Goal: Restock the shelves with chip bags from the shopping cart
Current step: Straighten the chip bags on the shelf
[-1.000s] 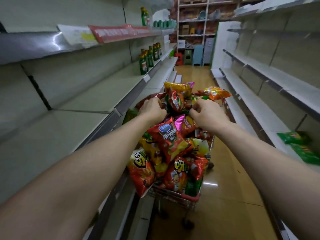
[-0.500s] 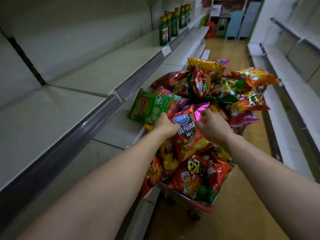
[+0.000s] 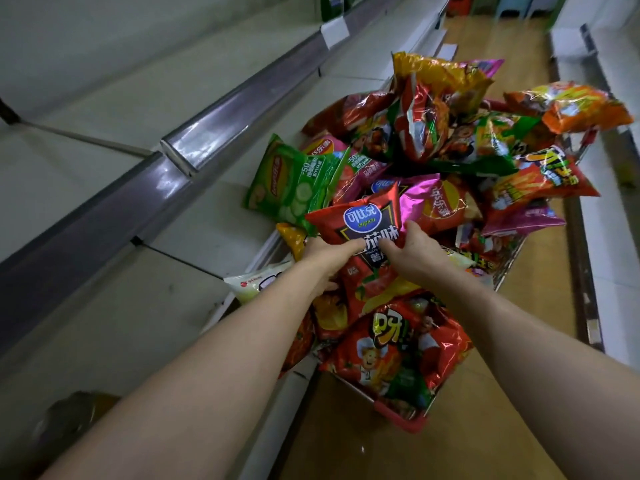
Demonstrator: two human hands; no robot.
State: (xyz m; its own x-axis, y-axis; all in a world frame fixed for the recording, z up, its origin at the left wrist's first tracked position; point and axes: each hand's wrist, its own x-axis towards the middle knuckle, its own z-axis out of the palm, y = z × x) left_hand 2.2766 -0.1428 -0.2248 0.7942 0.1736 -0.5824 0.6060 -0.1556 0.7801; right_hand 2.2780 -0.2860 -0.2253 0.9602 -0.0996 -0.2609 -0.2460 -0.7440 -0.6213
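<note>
A shopping cart with a red rim stands in the aisle, heaped with several chip bags. On top of the near half lies a red tomato-flavour chip bag with a blue round logo. My left hand grips its lower left side and my right hand grips its lower right side, thumbs across the front. A green cucumber chip bag hangs over the cart's left side toward the shelf. A large red bag fills the cart's near end.
Grey shelves run along the left with bare boards at several levels and a white price tag on an upper rail. A white packet lies on the lower left shelf. Another shelf run lines the right of the wooden-floored aisle.
My head has tilted further down and closer to the cart. Both hands moved from the far bags back to the red tomato bag and now grip its lower edge.
</note>
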